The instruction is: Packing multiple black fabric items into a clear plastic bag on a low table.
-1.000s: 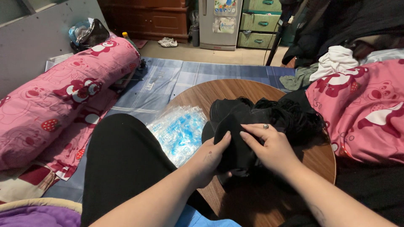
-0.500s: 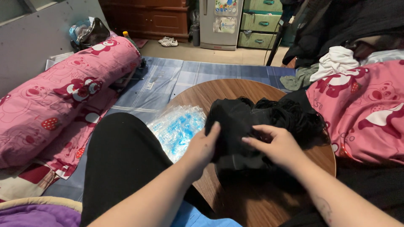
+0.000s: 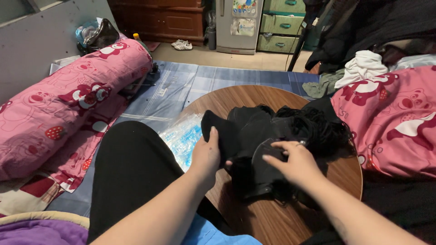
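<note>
Black garment (image 3: 261,136): lying bunched on the round wooden table (image 3: 236,97).
Left hand (image 3: 206,156): fingers gripping its left fold.
Right hand (image 3: 297,163): fingers spread, pressing the cloth flat (no pinch visible).
Advice: keeping edges aligned while smoothing.

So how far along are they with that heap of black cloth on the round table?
Little looks finished: no neat stack of folded pieces shows anywhere. In hand is one black piece, the left hand gripping its edge and the right hand pressing on top. Left to do seems to be the tangled black heap behind it on the round wooden table.
</note>
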